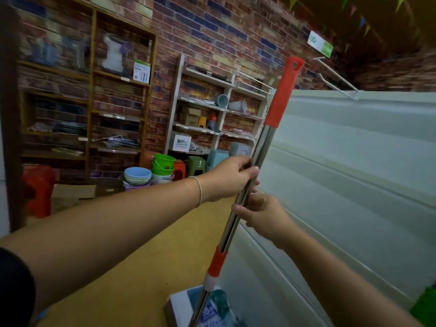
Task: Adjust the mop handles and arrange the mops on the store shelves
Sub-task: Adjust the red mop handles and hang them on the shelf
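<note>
While the mop (266, 142) stands nearly upright just beside the white shelf panel (354, 161), not yet shelved, both hands hold its steel pole one directly above the other, evidently so the upper section can be turned or slid against the lower to set its length. The left hand (230, 179) has its fingers (238, 160) and thumb curled round the pole, and the right hand (262, 214), just beneath, grips it likewise. Counted: one mop, one red top grip (284, 93), one red collar (218, 261) below the hands, one wrapped mop head (213, 308) at floor level, and two hands engaged.
</note>
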`<state>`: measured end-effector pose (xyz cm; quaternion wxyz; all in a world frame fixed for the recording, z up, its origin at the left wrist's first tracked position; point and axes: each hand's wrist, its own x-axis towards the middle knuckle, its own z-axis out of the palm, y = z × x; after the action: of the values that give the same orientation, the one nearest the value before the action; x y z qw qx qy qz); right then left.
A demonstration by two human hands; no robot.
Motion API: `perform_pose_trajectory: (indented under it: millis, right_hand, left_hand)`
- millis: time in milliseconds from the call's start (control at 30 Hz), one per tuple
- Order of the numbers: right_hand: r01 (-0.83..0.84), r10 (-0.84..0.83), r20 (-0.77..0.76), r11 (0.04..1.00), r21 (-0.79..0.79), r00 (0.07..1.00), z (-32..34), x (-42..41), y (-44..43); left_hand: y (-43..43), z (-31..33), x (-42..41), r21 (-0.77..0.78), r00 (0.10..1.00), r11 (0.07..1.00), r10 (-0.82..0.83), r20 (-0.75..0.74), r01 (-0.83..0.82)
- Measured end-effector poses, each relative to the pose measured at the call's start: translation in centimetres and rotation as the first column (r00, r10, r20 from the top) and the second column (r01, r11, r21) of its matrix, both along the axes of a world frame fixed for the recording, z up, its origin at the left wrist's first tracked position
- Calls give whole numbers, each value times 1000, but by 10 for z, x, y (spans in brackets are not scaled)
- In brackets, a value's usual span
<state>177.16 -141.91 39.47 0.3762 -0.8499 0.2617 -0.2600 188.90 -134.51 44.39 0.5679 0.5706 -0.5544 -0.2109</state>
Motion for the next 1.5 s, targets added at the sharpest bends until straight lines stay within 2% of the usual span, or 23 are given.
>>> perform_pose_trajectory:
  millis: [133, 200, 267, 400, 467, 600, 700, 967, 1500]
  right_hand:
    - [33, -37, -218, 999, -24, 975, 36, -2, -44]
    - [28, -27, -242, 1000, 1, 970, 60, -8, -65]
    - [37, -34, -163, 999, 16, 986, 87, -14, -85]
    - [19, -31, 155, 997, 77, 987, 132, -21, -109]
    - [46, -54, 222, 998, 44, 974, 141, -17, -116]
    - [290, -255, 253, 951, -112, 933, 140, 6, -131]
    - [395, -334, 296, 902, -177, 895, 136, 17, -139]
    - [524, -398, 428, 819, -232, 811, 149, 49, -167]
    - [752, -598, 486, 622, -220, 637, 166, 96, -230]
  left_hand:
    - [-43, 5, 12, 32, 999, 999, -28, 25, 27]
    - [-63, 13, 17, 42, 997, 997, -64, 40, 62]
    - [-81, 21, 21, 57, 991, 992, -118, 63, 115]
    - [-112, 31, 23, 74, 973, 972, -226, 36, 223]
    - [-127, 32, 24, 83, 964, 963, -262, 43, 258]
    - [-153, 33, 30, 89, 950, 947, -311, 33, 307]
    - [-169, 39, 41, 114, 929, 925, -369, 31, 363]
    - [-220, 62, 75, 101, 845, 842, -534, 28, 529]
    - [-331, 91, 112, 142, 676, 693, -721, 151, 707]
